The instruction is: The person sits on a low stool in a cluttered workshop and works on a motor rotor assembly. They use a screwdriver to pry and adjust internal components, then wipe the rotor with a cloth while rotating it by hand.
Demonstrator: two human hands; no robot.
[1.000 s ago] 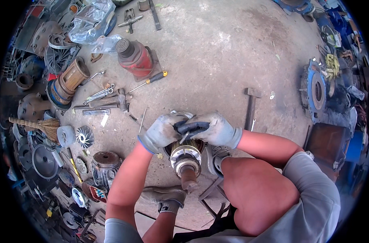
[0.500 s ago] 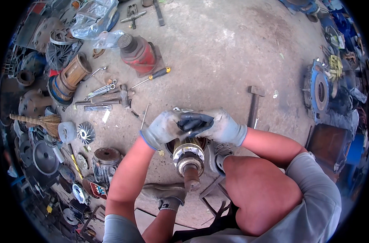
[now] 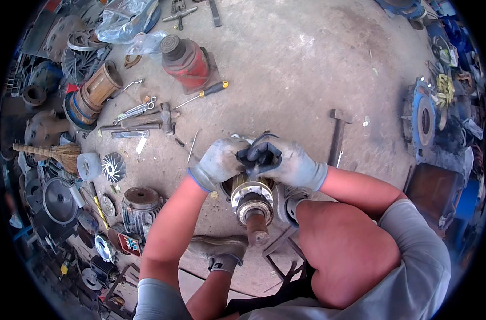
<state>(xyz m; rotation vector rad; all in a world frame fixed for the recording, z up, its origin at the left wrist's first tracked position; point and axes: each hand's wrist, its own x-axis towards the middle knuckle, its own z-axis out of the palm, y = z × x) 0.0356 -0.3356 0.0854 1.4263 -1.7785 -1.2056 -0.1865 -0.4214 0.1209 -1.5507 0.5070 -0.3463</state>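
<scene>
Both hands wear grey gloves with dark-coated fingers and meet above a shaft. My left hand (image 3: 224, 159) is closed, its fingers curled inward against those of the other hand. My right hand (image 3: 292, 165) is closed too, facing it. A thin dark curved piece (image 3: 265, 135) shows above the fingertips; whatever else lies between them is hidden. Just below is the metal shaft (image 3: 258, 229) with a bright ringed bearing (image 3: 252, 200), pointing toward me between my feet. The gloves cover its far part.
A red bottle jack (image 3: 188, 66), a screwdriver (image 3: 208, 93) and a hammer (image 3: 166, 118) with wrenches (image 3: 139, 110) lie ahead on the left. Another hammer (image 3: 337, 136) lies right of my hands. Motor parts and a straw broom (image 3: 61, 156) crowd the left; a blue flange (image 3: 423, 122) stands far right.
My fingers have shifted from lying across each other to curling in more tightly. The thin dark curved piece now stands up above them. The view has shifted slightly.
</scene>
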